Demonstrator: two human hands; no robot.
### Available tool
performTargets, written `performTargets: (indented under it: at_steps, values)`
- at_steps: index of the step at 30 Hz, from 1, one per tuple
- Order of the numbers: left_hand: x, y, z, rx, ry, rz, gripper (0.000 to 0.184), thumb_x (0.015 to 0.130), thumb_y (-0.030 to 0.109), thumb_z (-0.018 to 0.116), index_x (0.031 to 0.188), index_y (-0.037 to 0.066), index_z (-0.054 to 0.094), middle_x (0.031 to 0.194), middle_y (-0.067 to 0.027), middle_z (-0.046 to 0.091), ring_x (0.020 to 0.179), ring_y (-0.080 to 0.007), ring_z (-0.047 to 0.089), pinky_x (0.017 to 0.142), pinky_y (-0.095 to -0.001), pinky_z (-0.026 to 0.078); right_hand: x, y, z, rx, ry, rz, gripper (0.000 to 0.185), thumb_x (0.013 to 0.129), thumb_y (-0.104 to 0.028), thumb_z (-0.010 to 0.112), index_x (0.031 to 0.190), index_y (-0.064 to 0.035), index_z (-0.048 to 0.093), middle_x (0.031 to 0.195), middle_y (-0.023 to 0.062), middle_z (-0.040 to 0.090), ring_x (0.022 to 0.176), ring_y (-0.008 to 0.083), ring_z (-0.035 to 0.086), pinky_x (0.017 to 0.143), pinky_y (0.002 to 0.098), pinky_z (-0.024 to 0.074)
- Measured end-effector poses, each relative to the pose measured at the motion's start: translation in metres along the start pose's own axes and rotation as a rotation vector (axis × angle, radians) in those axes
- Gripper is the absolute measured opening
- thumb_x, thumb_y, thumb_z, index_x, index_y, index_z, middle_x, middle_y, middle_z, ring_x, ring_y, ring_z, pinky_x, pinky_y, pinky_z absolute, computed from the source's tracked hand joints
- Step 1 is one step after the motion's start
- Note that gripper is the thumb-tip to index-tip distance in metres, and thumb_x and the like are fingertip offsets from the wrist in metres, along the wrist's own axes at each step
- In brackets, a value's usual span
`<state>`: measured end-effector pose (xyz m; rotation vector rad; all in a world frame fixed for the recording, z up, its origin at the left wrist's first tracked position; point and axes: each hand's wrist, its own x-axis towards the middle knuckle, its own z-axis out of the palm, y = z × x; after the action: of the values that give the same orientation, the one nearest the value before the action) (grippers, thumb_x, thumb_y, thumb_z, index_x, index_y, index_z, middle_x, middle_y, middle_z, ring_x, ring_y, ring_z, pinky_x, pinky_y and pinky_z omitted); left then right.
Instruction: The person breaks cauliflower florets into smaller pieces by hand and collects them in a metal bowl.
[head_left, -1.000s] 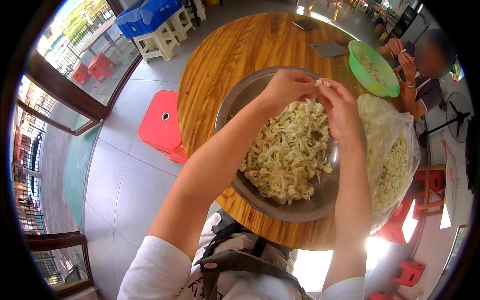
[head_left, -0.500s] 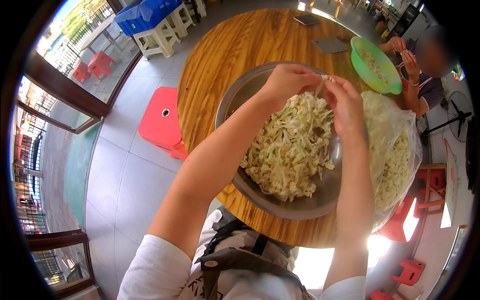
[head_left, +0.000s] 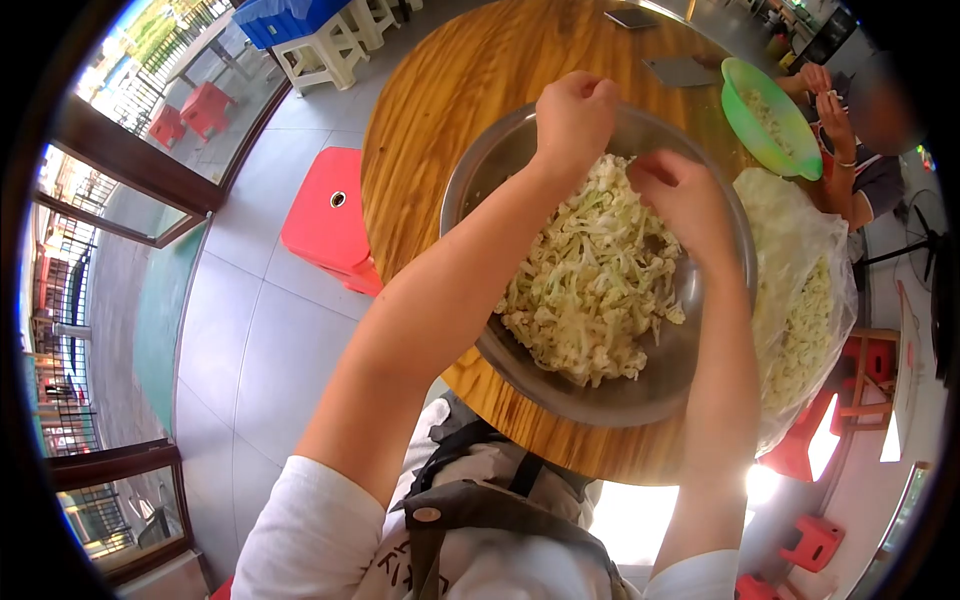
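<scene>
A wide steel basin (head_left: 468, 180) holds a heap of cauliflower florets (head_left: 600, 280), pale and cut or torn small, with thin greenish stalks. Above the basin's far side is my left hand (head_left: 577, 118), its thumb and fingers pinched together. Whatever is in that pinch is too small or hidden to name. My right hand (head_left: 690, 200) hangs at the far right edge of the heap, fingers curved, with a gap between thumb and forefinger. Its fingertips are at the florets, and I see no piece held in it.
The basin stands on a round wooden table (head_left: 420, 130). To its right lie a clear plastic bag (head_left: 800, 300) of florets and a green bowl (head_left: 740, 115), where another person's hands (head_left: 835, 115) work. A red stool (head_left: 325, 220) stands at the left.
My hands were together over the basin's far side, fingers on a small piece. Now they are apart: the left has moved left and away, the right down to the heap.
</scene>
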<state>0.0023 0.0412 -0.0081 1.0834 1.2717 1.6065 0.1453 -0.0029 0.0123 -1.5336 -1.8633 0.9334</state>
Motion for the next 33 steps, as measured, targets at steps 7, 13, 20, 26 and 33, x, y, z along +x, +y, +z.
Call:
performTargets:
  at_steps: [7, 13, 20, 26, 33]
  values:
    - [0.002, -0.003, -0.001, -0.058, 0.015, -0.015, 0.016, 0.078, 0.013, 0.055, 0.084, -0.001, 0.061, 0.07, -0.0027, 0.059, 0.056, -0.0085, 0.05, 0.049, -0.0231, 0.039, -0.023, -0.003, 0.034, -0.195, -0.708, -0.101, 0.021, 0.078, -0.01, 0.06, 0.098, -0.0058, 0.063, 0.088, 0.0085, 0.065, 0.079, 0.0158, 0.06, 0.072, 0.0286, 0.047]
    - [0.004, -0.005, 0.0, -0.037, 0.033, -0.003, 0.017, 0.077, 0.014, 0.056, 0.084, -0.001, 0.061, 0.07, -0.0033, 0.059, 0.056, -0.0088, 0.05, 0.05, -0.0236, 0.04, -0.025, -0.011, 0.033, -0.256, -0.788, -0.152, 0.021, 0.075, -0.009, 0.062, 0.096, -0.0065, 0.065, 0.088, 0.0075, 0.064, 0.082, 0.0172, 0.06, 0.074, 0.0295, 0.0473]
    - [0.002, -0.004, 0.0, -0.015, 0.024, -0.002, 0.018, 0.077, 0.015, 0.056, 0.084, -0.001, 0.062, 0.071, -0.004, 0.059, 0.056, -0.009, 0.051, 0.051, -0.025, 0.04, -0.028, -0.023, 0.029, -0.264, -0.803, -0.133, 0.02, 0.076, -0.013, 0.063, 0.095, -0.0056, 0.064, 0.084, 0.0099, 0.064, 0.077, 0.0207, 0.061, 0.069, 0.0309, 0.0473]
    - [0.004, -0.012, 0.002, 0.02, 0.017, 0.021, 0.017, 0.077, 0.014, 0.056, 0.083, -0.001, 0.062, 0.07, -0.0039, 0.059, 0.056, -0.0089, 0.051, 0.049, -0.0259, 0.039, -0.041, -0.033, 0.019, -0.33, -0.835, -0.229, 0.034, 0.076, -0.018, 0.064, 0.107, -0.0057, 0.059, 0.095, 0.0143, 0.061, 0.087, 0.0261, 0.06, 0.076, 0.0339, 0.0475]
    - [0.006, -0.017, 0.004, 0.056, 0.028, 0.036, 0.019, 0.079, 0.015, 0.054, 0.085, -0.001, 0.062, 0.067, -0.0054, 0.058, 0.058, -0.0114, 0.054, 0.049, -0.0268, 0.04, -0.098, -0.025, 0.022, -0.472, -0.737, -0.395, 0.04, 0.071, -0.015, 0.064, 0.109, -0.009, 0.055, 0.122, 0.0171, 0.042, 0.106, 0.0327, 0.051, 0.087, 0.0372, 0.044]
